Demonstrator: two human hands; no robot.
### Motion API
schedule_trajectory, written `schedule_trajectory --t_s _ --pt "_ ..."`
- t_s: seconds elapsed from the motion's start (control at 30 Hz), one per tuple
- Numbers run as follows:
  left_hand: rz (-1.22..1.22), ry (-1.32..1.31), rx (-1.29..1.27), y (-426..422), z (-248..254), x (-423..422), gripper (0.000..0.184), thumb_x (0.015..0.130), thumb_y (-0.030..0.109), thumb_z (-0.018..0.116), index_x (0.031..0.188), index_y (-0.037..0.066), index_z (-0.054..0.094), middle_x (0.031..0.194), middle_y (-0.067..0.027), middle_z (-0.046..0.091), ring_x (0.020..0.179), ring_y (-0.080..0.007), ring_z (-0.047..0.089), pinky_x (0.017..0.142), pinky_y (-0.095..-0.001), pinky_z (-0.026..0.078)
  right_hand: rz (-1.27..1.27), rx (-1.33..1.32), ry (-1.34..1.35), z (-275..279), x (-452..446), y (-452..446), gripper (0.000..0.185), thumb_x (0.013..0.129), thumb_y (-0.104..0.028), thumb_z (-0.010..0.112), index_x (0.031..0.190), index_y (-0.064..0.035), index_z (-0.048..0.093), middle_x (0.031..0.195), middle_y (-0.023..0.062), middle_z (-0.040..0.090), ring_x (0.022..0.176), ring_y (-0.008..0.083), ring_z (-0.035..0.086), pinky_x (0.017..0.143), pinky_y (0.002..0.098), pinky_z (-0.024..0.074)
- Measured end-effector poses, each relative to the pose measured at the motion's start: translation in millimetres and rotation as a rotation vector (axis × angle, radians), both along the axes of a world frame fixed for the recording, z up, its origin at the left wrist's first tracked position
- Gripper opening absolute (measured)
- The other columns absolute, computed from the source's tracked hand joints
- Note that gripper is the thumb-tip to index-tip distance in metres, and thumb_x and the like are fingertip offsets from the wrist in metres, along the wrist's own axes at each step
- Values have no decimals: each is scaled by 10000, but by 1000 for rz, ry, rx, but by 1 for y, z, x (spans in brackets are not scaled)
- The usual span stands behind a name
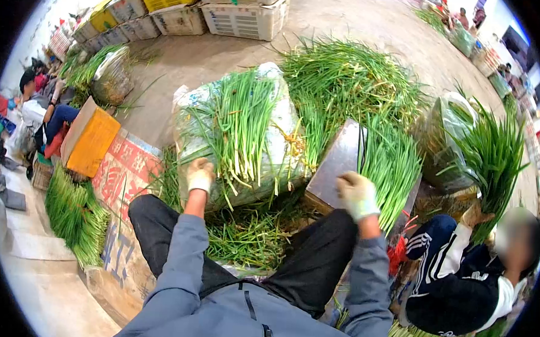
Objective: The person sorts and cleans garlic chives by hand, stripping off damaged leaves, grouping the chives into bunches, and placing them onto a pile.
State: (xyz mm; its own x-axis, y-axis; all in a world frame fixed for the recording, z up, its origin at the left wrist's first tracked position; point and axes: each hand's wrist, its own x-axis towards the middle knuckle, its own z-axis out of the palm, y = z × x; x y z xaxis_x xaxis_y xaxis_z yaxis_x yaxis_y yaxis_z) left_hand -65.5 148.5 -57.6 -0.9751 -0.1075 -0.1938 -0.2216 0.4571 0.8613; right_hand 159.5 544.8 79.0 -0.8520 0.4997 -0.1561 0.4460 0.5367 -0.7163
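My left hand (200, 174), in a pale glove, is at the near left edge of a plastic-wrapped bale (285, 108). Its fingers are curled; what they may hold is hidden. On the bale lies a loose bunch of long green chives (242, 124), pale ends towards me. My right hand (357, 196), gloved too, is over the near part of a dark flat-topped box (336, 166), its fingers bent in and their contents too small to make out. Beside it, more chives (392, 169) lie in a neat row on the box's right side.
A large heap of chives (354, 81) spreads behind the box. Loose trimmings (245, 237) lie between my knees. An orange-sided box (94, 138) and tidy chive bundles (75, 213) are left. A co-worker (459, 288) sits close on my right; crates (244, 17) are stacked behind.
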Motion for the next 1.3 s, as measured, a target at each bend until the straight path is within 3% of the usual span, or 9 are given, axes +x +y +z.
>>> schedule_trajectory --t_s 0.1,0.27,0.47,0.7,0.97,1.03,1.1,1.23,1.3 --pt "-49 76 -406 19 6 13 417 844 352 721 1141 65 665 1098 -172 707 979 -323 687 909 -404 520 439 117 -176 -10 -82 -90 409 875 -396 662 1039 -26 726 991 228 713 935 358 684 877 406 524" --pt "-107 70 -261 30 45 44 414 828 388 711 1105 83 673 962 -163 729 910 -345 696 846 -425 531 257 51 -340 -87 -145 -163 629 856 -458 682 1256 19 593 1171 274 656 1121 391 630 962 419 496" --pt "-95 63 30 22 48 39 363 847 314 722 1110 68 673 917 -161 730 845 -288 716 774 -395 547 170 144 -239 -116 -150 -169 449 846 -323 684 1178 -32 602 1078 245 678 999 405 648 894 447 512" --pt "-171 118 17 30 41 32 378 860 310 697 1139 57 667 943 -144 738 826 -257 720 762 -376 558 193 37 106 -118 -148 -182 301 837 -230 707 1103 -88 704 1047 181 705 953 361 669 846 404 529" --pt "-82 -30 -456 33 47 -8 724 827 429 725 1383 28 494 1393 -238 530 1256 -379 547 1066 -444 443 89 195 175 -126 -152 -169 403 842 -252 731 1138 0 626 1026 202 699 928 336 683 840 388 532" --pt "-206 -309 -418 32 45 -6 834 796 421 759 1447 24 421 1425 -252 495 1294 -371 522 1097 -428 420 42 193 103 -116 -160 -177 443 842 -264 731 1173 2 606 1059 220 687 950 354 674 860 400 524" --pt "-215 -235 -357 30 8 -8 861 743 353 825 1428 6 437 1366 -257 550 1235 -390 567 1053 -393 458 16 130 -98 -103 -162 -185 545 840 -293 732 1244 27 554 1123 267 658 1015 398 651 916 423 504" --pt "-251 -170 287 8 -12 -4 617 771 141 810 1299 -43 550 1150 -210 688 1023 -279 675 899 -360 528 121 -97 181 -150 -169 -175 594 827 -260 726 1284 66 532 1173 282 632 1133 349 605 967 378 473" --pt "-270 -204 415 -6 0 -4 549 819 59 745 1318 -44 541 1209 -218 665 1030 -236 668 894 -348 530 335 -65 114 -141 -160 -167 480 844 -248 684 1234 21 603 1130 234 656 1072 312 622 949 383 480"
